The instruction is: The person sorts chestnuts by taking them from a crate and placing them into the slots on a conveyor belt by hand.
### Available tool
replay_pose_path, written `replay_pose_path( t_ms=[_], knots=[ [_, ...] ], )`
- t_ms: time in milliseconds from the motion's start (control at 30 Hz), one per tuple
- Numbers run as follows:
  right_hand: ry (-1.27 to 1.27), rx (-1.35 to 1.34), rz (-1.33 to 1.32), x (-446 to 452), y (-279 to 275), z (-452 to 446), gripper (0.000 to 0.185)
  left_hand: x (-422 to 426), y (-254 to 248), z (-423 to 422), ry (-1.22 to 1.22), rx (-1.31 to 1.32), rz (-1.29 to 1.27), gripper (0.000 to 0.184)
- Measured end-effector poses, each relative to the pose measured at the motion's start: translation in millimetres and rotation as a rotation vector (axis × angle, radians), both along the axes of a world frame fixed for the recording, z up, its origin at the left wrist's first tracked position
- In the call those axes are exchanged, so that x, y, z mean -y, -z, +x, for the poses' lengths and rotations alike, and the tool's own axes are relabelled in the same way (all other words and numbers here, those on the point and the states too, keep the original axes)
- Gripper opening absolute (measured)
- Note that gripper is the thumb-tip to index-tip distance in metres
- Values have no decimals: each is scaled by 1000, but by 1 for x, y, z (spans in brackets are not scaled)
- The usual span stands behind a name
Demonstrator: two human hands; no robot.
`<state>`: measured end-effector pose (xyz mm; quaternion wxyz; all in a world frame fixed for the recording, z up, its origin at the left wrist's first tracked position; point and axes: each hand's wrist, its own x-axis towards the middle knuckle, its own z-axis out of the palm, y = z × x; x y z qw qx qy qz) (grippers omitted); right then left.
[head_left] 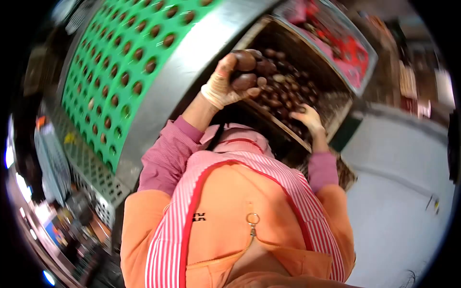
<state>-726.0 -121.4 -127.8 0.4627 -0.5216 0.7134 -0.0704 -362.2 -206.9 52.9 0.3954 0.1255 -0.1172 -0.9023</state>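
My left hand, with pale ribbed fabric around its wrist and palm, is curled around several smooth, dark brown, egg-shaped things. It holds them over the near left edge of a wooden box. Many smaller-looking brown rounded pieces lie heaped inside that box. Down among them, at the box's near right side, is my right hand, its thumb and fingers curled at the pieces. What its fingertips grip is partly hidden and blurred.
On the left, a green perforated panel has brown pieces in its holes, bordered by a metal rim. A grey bin with red and pink material stands behind the box. A pale surface lies right.
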Motion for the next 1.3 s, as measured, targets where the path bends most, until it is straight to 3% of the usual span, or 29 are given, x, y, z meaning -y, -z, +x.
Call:
replay_pose_path(
  t_ms=[67, 133, 167, 200, 267, 333, 400, 500, 633, 700, 733, 800, 867, 933, 967, 1100, 1133, 1200, 1300],
  knots=[
    [176, 369, -69, 16, -32, 18, 57, -19, -17, 41, -124, 110, -102, 71],
    [445, 555, 82, 29, -115, 70, 50, -42, -13, 90, -231, 157, -203, 65],
    [438, 745, 75, 35, -113, 80, 51, -58, -15, 112, -313, 201, -270, 60],
    [441, 932, 75, 43, -112, 90, 52, -83, -34, 135, -424, 321, -87, 57],
    [329, 1136, 145, 55, -131, 131, 54, -116, -5, 201, -507, 444, -233, 67],
    [313, 1123, 123, 56, -158, 186, 57, -155, -2, 257, -744, 728, -151, 60],
    [187, 1166, 168, 67, -158, 226, 62, -183, -7, 296, -957, 1022, -30, 39],
    [70, 1045, 177, 69, -182, 297, 69, -191, 17, 344, -1005, 1022, 45, 37],
    [-219, 973, 195, 78, -186, 373, 77, -154, 26, 345, -804, 976, 107, 39],
    [-300, 952, 189, 77, -190, 404, 64, -142, 28, 341, -669, 1091, 168, 37],
    [-353, 945, 196, 76, -194, 418, 59, -140, 31, 351, -594, 1128, 224, 44],
    [-355, 885, 176, 70, -200, 437, 48, -150, 56, 364, -742, 2061, -166, 53],
    [-356, 826, 155, 62, -207, 449, 47, -166, 16, 374, -393, 2250, 6, 59],
    [-365, 782, 150, 59, -202, 457, 47, -174, 20, 393, -102, 2302, 118, 59],
    [-371, 761, 145, 58, -199, 461, 47, -182, 33, 398, -135, 2338, 53, 58],
    [-368, 760, 152, 51, -191, 472, 47, -216, 57, 418, -747, 2303, -193, 48],
    [-370, 791, 172, 50, -191, 473, 49, -225, 63, 427, -790, 2269, -88, 40],
    [-378, 852, 210, 47, -194, 476, 53, -243, 75, 443, -766, 2447, -58, 31],
    [-383, 1034, 274, 52, -183, 471, 61, -247, 89, 447, -1009, 2706, -157, 22]
  ],
)
